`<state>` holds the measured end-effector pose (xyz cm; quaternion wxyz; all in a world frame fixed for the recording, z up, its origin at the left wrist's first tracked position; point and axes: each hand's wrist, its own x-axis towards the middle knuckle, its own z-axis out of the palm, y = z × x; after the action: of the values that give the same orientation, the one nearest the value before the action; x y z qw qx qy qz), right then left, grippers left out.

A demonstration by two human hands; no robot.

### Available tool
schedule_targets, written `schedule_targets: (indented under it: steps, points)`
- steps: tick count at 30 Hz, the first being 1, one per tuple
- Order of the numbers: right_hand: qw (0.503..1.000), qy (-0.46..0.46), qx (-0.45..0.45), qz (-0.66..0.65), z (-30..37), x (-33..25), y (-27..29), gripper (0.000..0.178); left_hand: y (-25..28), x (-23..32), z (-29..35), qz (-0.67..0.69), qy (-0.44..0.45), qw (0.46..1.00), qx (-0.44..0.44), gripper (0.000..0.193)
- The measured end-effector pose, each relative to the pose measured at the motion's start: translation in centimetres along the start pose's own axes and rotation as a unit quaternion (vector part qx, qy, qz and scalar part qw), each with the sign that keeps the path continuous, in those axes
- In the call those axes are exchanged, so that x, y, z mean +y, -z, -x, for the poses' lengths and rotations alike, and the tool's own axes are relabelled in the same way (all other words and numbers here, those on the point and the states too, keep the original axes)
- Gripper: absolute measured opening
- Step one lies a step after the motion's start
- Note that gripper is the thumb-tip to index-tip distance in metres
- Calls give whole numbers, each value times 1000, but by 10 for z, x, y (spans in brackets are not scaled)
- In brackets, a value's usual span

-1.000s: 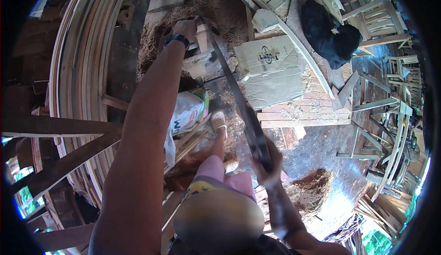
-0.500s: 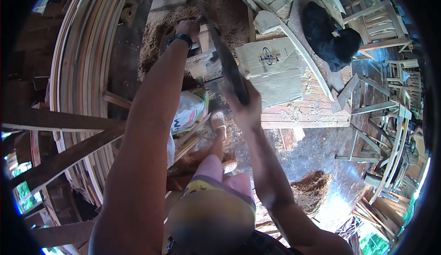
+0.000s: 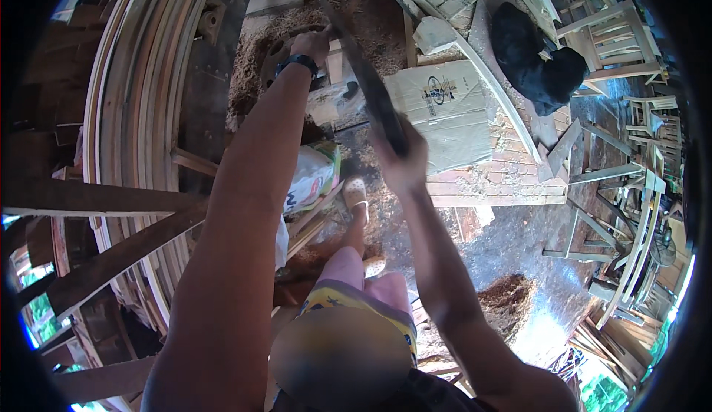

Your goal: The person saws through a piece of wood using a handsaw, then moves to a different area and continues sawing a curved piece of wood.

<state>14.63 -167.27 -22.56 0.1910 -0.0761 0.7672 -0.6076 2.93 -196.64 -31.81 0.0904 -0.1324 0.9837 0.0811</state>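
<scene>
My right hand is wrapped round the near end of a long, dark blade-like tool. The tool slants up and to the left, narrowing toward the upper edge of the picture; blur hides its exact kind. My left hand, with a dark band at the wrist, reaches far forward, its fingers curled at the far end of a pale wooden block. The tool passes just right of that block. Whether the two touch I cannot tell.
Long boards are stacked at the left. Flattened cardboard lies on a slatted surface at the right, near a black heap. Wooden chairs stand beyond it. A white bag lies by my foot, amid sawdust.
Both hands sit slightly farther right in the picture, and the surroundings have shifted a little the same way. The grip on the tool is the same.
</scene>
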Motion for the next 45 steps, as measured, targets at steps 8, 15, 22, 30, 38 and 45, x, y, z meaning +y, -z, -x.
schedule_targets:
  steps: [8, 15, 22, 30, 38, 45]
  points:
    - [993, 106, 16, 38, 134, -3, 59, 36, 2, -5, -6, -49, -15, 997, -61, 45]
    - [998, 60, 5, 12, 156, -15, 73, 44, -4, -6, -9, -71, -9, 996, -44, 31]
    - [998, 52, 16, 8, -18, 6, -18, 45, -16, -10, 0, 62, 10, 997, 54, 41]
    - [996, 84, -16, 34, 208, 3, 102, 52, 10, 0, 0, -47, -3, 997, -65, 33]
    - [998, 31, -5, 53, 26, 2, 10, 49, -9, -8, -3, 17, -8, 1000, 11, 42]
    - [997, 62, 13, 53, 62, 23, 20, 47, -4, -5, -3, 7, -6, 999, 31, 31]
